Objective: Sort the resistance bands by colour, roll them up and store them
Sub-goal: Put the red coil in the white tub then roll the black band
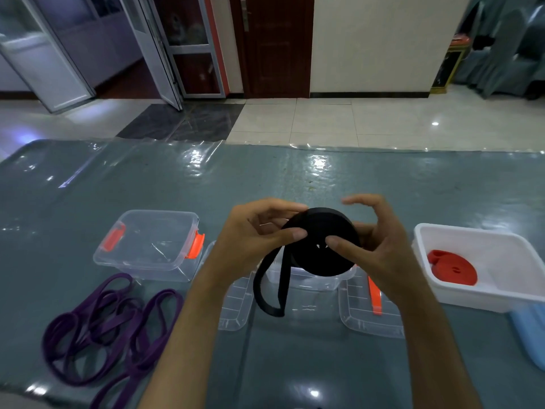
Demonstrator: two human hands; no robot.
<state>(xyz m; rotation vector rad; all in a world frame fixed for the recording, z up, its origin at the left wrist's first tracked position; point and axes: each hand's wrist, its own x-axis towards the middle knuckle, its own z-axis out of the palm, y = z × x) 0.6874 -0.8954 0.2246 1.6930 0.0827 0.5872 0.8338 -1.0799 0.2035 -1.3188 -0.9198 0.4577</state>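
Hands grip a rolled black band (321, 243), left hand (259, 231) and right hand (374, 240) pinching its coil, tail dangling.

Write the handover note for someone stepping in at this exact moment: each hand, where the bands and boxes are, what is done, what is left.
Left hand and right hand both grip the black band, mostly rolled, with a loose tail hanging above the open clear box.
Done: a rolled red band lies in the white tub on the right.
Left: finish rolling the black band and store it; roll and store the purple bands, lying loose on the table's near left.
The lidded clear box at left looks empty.
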